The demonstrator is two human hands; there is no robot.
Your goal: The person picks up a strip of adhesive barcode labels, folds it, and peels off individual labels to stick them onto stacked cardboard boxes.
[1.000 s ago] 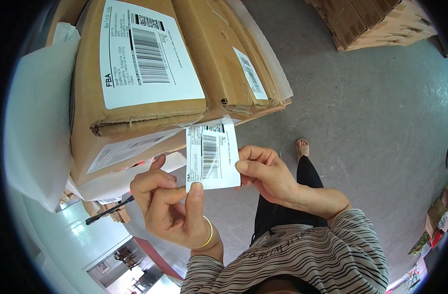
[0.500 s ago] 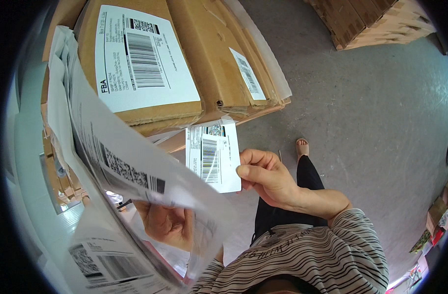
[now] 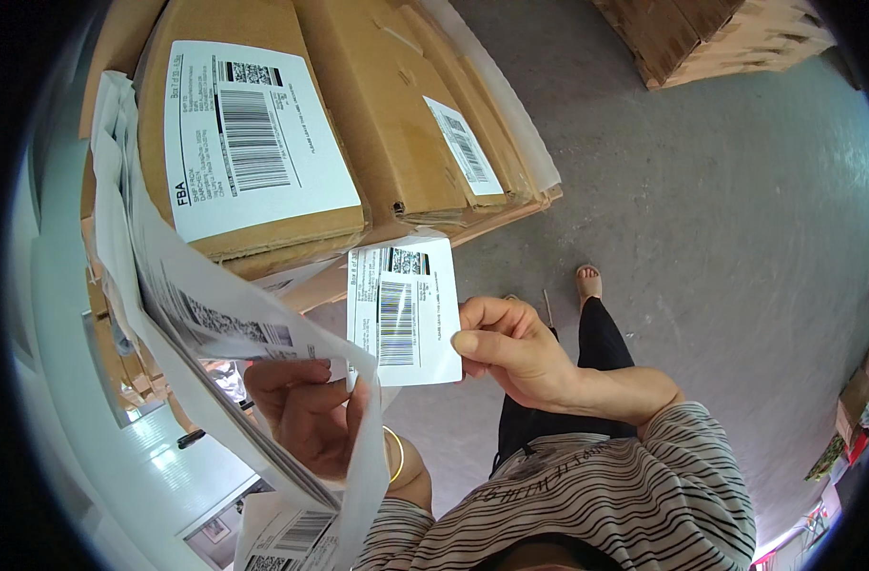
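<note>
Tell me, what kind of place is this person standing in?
Probably a warehouse or packing room. Stacked cardboard boxes carry barcode shipping labels, the floor is bare concrete, and the right hand holds a loose barcode label while the left hand grips a label sheet.

striped long-sleeved top (image 3: 596,495), black trousers (image 3: 586,371), gold bangle (image 3: 397,455), open sandal (image 3: 588,283).
</note>
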